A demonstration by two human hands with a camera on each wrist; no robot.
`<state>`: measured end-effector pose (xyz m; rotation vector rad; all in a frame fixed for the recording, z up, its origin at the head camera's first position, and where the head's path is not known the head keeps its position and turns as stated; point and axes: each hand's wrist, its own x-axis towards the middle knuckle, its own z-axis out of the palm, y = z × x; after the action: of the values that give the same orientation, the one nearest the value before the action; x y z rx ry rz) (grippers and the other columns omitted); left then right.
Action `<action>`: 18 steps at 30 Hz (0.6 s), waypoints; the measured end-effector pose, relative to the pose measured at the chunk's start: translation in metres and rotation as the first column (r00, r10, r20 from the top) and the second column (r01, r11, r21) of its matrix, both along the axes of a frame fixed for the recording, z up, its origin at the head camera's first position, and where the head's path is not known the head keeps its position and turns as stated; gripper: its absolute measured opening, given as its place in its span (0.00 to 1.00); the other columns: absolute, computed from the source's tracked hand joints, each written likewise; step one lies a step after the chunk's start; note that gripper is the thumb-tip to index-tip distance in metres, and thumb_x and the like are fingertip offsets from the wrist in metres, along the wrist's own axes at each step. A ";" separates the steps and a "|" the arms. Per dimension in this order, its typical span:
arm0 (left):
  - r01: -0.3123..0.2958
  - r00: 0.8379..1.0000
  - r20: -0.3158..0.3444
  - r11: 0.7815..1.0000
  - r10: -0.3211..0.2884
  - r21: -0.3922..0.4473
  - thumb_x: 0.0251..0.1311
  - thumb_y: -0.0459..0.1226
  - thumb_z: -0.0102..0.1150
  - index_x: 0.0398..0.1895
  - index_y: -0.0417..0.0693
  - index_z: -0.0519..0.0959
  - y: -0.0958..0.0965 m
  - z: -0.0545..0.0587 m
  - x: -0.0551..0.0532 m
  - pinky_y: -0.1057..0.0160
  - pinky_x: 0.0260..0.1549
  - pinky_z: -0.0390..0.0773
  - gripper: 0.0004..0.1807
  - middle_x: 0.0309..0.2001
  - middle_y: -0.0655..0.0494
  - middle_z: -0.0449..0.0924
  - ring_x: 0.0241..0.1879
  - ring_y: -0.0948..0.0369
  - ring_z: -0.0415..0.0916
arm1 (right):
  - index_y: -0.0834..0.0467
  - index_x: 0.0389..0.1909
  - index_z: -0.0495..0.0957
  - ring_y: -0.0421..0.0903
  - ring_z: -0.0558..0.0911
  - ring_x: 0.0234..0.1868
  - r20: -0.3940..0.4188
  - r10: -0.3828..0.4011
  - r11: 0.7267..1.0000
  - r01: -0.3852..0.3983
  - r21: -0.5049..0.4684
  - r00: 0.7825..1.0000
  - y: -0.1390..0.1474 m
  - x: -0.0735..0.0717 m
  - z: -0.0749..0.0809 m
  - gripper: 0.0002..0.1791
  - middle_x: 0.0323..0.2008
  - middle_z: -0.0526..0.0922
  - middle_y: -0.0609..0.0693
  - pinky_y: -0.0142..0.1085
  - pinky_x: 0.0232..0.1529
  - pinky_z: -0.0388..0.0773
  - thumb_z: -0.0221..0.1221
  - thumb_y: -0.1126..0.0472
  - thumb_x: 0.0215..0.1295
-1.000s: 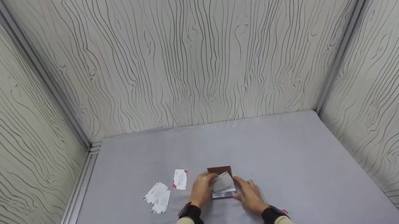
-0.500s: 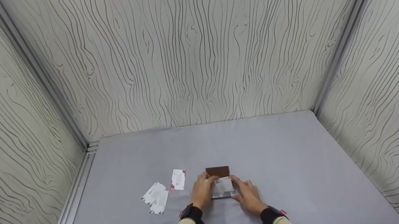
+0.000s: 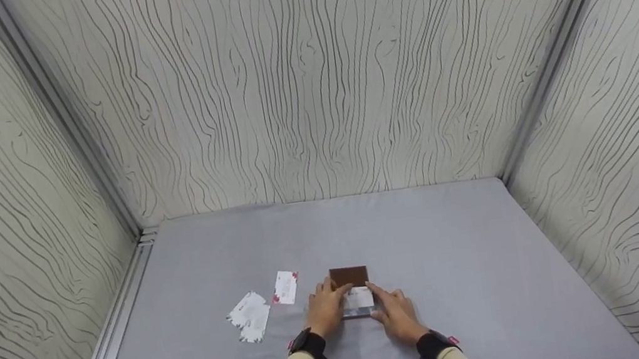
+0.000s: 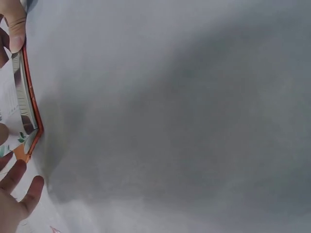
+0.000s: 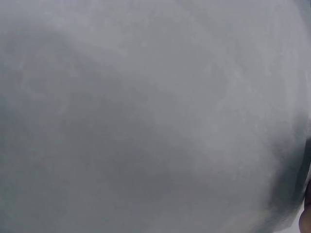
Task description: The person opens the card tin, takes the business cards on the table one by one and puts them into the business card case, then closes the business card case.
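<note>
A brown card case (image 3: 350,275) lies unfolded on the grey cloth, its upper flap raised at an angle in the left wrist view. Over its shiny lower half is a white business card (image 3: 359,297) with green leaf print at a corner. My left hand (image 3: 325,312) pinches the card's left part, thumb on top, other fingers spread by the case's left side. On the opposite side, my right hand (image 3: 400,316) grips the case's edge, thumb at the near corner. The right wrist view catches only a fingertip (image 5: 305,221) at its right border.
Left of the hands, two white cards (image 3: 256,324) overlap each other. A single card with red corners (image 3: 287,287) lies closer to the case. Wood-grain panels (image 3: 305,80) enclose the grey table (image 3: 430,239) at the back and both sides.
The card was tilted across the case; it has straightened and moved down over the lower half, uncovering more of the brown flap. My left thumb has shifted slightly right; my right hand stays at the edge.
</note>
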<state>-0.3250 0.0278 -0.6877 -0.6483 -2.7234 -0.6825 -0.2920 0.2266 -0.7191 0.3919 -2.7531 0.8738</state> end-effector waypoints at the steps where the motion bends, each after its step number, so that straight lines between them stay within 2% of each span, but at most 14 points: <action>1: -0.003 1.000 0.003 1.000 0.003 -0.012 0.64 0.32 0.56 0.55 0.52 0.83 0.000 -0.001 0.000 0.47 0.38 0.77 0.17 0.45 0.45 0.75 0.44 0.49 0.74 | 0.55 0.68 0.70 0.46 0.69 0.35 -0.011 0.007 1.000 -0.007 0.003 1.000 0.000 0.000 0.000 0.34 0.40 0.78 0.53 0.41 0.35 0.68 0.66 0.60 0.60; 4: -0.005 1.000 0.007 0.999 0.006 -0.045 0.63 0.31 0.58 0.58 0.48 0.80 -0.002 -0.004 0.000 0.45 0.40 0.77 0.19 0.48 0.46 0.78 0.46 0.48 0.76 | 0.59 0.66 0.72 0.48 0.69 0.37 -0.030 0.033 0.999 -0.033 0.006 0.999 0.000 0.002 0.002 0.31 0.48 0.81 0.56 0.42 0.37 0.68 0.65 0.61 0.61; 7: -0.012 1.000 -0.003 0.997 0.012 -0.072 0.61 0.30 0.58 0.57 0.44 0.80 -0.004 -0.006 0.001 0.45 0.41 0.78 0.19 0.49 0.47 0.80 0.48 0.49 0.77 | 0.62 0.65 0.72 0.49 0.70 0.38 -0.027 0.059 0.998 -0.059 0.007 0.998 0.001 0.004 0.007 0.30 0.55 0.80 0.57 0.45 0.39 0.68 0.64 0.62 0.62; 13: 0.002 0.999 -0.033 0.997 -0.005 -0.072 0.61 0.30 0.57 0.47 0.43 0.83 -0.007 -0.008 0.001 0.47 0.37 0.78 0.12 0.46 0.50 0.81 0.46 0.50 0.78 | 0.62 0.65 0.73 0.49 0.70 0.39 -0.002 0.057 0.998 -0.057 0.021 0.998 0.002 0.006 0.013 0.29 0.57 0.80 0.58 0.47 0.40 0.69 0.64 0.62 0.62; 18: -0.006 1.000 -0.014 0.996 0.005 -0.084 0.61 0.30 0.57 0.45 0.44 0.84 -0.008 -0.012 0.001 0.48 0.39 0.77 0.11 0.46 0.51 0.80 0.47 0.51 0.77 | 0.63 0.65 0.73 0.50 0.71 0.39 -0.005 0.065 0.998 -0.065 0.027 0.998 0.000 0.005 0.013 0.29 0.59 0.79 0.59 0.47 0.41 0.69 0.64 0.62 0.62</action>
<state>-0.3238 0.0197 -0.6992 -0.6613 -2.7523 -0.5627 -0.2869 0.2265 -0.7060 0.4906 -2.7633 0.8504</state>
